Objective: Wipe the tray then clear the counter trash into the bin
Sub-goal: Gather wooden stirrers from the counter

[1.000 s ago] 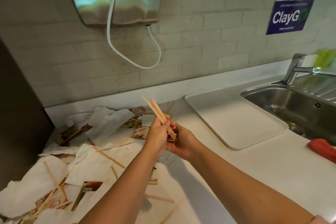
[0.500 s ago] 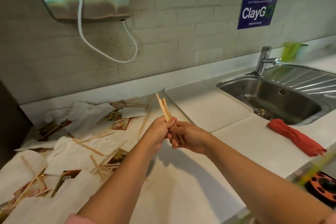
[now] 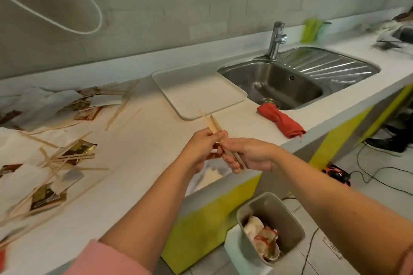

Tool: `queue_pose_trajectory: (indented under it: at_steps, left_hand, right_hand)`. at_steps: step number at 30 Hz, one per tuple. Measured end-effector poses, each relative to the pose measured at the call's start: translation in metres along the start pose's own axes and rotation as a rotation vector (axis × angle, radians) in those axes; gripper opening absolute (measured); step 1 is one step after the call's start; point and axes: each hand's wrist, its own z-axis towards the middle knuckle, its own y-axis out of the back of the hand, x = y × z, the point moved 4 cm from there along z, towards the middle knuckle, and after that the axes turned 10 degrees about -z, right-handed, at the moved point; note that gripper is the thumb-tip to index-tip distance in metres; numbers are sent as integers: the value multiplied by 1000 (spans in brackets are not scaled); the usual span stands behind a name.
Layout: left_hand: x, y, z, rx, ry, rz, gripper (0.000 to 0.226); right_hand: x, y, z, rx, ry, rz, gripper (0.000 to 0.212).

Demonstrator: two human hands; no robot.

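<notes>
Both hands meet over the counter's front edge around a small bundle of wooden stir sticks. My left hand pinches the bundle near its middle, and my right hand wraps its lower end. A white tray lies flat on the white counter just beyond the hands, next to the sink. More sticks, white napkins and brown sachets litter the counter's left side. On the floor below my right forearm stands a grey bin with some trash inside.
A steel sink with a tap sits right of the tray. A red cloth lies on the counter edge by the sink. Cables and an orange-black object lie on the floor. A green thing stands at the back wall.
The view has swung right and down, which brings the counter edge, floor and bin into sight. Both hands keep the stick bundle and now sit over the front edge.
</notes>
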Motion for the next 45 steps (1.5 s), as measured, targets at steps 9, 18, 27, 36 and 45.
queue_pose_trajectory:
  at_steps: [9,18,27,36,45]
  left_hand:
    - [104,-93,-21,183,170,53,16]
    - [206,-102,-28,-43,548,221,32]
    - [215,-86,-26,-127,563,195,29]
    - [209,-71,-28,-157,539,189,14]
    - [177,-61,-31,-74,465,408,23]
  right_hand:
    - [-110,43,-90,146,-222,47,25]
    - [-227,66,-115,-70,-757,-367,16]
    - [-263,68,-95,-363,-954,-417,27]
    - [-222,54,-77,-254,-824,-614,25]
    - [-171,24,-49,131,-918,-921,51]
